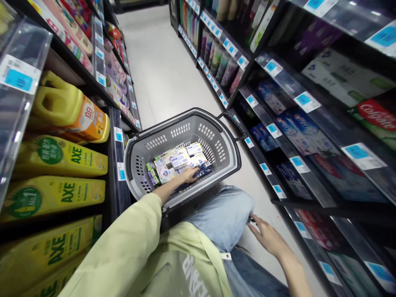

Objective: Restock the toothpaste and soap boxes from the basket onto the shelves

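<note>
My left hand (190, 175) reaches down into a grey shopping basket (140, 142) with a black rim. Its fingers are stretched out and rest on dark navy boxes (204, 170) at the near side of the pile. Beside them lie several white and yellow toothpaste-like boxes (181, 159), with green packs (152, 172) at the left end. My right hand (267, 235) is beside my denim-covered knee (225, 210), its fingers loosely bent and apart. A small dark spot shows at its fingertips, too small to make out.
Shelves with yellow AXE bottles (58, 194) and a yellow-orange jug (71, 111) stand close on the left. On the right, shelves hold toothpaste boxes (305, 128) behind price tags (306, 101). A basket handle (233, 123) sticks out toward them. The pale floor (151, 53) runs ahead between the shelves.
</note>
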`<state>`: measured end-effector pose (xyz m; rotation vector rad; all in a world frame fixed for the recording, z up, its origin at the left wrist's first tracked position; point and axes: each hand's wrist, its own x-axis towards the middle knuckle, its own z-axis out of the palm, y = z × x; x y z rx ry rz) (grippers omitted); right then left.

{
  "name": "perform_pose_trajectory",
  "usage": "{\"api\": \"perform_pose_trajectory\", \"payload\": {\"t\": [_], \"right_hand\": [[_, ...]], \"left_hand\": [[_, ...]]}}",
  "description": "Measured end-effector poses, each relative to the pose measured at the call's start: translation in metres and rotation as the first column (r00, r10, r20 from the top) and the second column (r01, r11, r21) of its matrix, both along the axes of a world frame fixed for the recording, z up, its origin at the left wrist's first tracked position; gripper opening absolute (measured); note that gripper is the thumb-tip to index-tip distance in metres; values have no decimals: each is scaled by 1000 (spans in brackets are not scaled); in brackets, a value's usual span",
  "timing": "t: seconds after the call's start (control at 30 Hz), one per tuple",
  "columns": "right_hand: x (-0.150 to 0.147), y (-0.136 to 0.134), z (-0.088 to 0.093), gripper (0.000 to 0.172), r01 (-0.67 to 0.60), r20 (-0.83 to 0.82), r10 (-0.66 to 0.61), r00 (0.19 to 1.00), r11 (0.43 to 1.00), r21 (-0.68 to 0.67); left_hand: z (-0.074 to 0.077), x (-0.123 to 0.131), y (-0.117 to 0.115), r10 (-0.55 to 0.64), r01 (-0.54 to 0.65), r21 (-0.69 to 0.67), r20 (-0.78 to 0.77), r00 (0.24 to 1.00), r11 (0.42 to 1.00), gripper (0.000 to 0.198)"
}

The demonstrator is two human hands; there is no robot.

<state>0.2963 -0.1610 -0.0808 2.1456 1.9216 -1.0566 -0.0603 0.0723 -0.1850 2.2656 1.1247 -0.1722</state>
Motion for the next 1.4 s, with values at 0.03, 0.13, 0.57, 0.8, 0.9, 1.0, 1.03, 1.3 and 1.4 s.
{"api": "perform_pose_trajectory", "payload": {"t": [0.03, 0.13, 0.57, 0.8, 0.9, 1.0, 1.03, 1.3, 1.4], "right_hand": [[0, 1, 0, 45, 1, -3, -1, 1000, 1000, -10], [1, 4, 0, 45, 1, -7, -1, 1000, 1000, -21], [8, 0, -14, 58, -28, -23, 26, 999, 998, -61], [6, 0, -11, 60, -56, 9, 57, 998, 997, -62], [6, -1, -11, 60, -66, 11, 67, 998, 996, -61], [7, -3, -12, 60, -69, 11, 70, 998, 995, -66], [7, -3, -12, 60, -67, 11, 68, 998, 995, -71], [4, -4, -4, 60, -52, 31, 54, 998, 996, -78], [3, -5, -2, 61, -45, 28, 47, 998, 997, -54]], "left_hand": [[-1, -2, 0, -1, 1, -10, -5, 1000, 1000, 58], [0, 0, -1, -6, 5, -26, -36, 999, 1000, 64], [50, 5, 27, 8, -31, -107, -205, 979, 994, 62], [81, -22, 41, -50, -66, -299, -366, 929, 952, 45], [78, -22, 33, -106, -55, -354, -420, 901, 934, 35], [69, -13, 26, -147, -43, -377, -461, 875, 925, 30], [65, -10, 23, -155, -45, -384, -474, 867, 922, 30], [34, -6, 7, -40, -118, -312, -456, 889, 943, 65], [26, -7, 7, 1, -116, -287, -371, 929, 951, 96]]}}
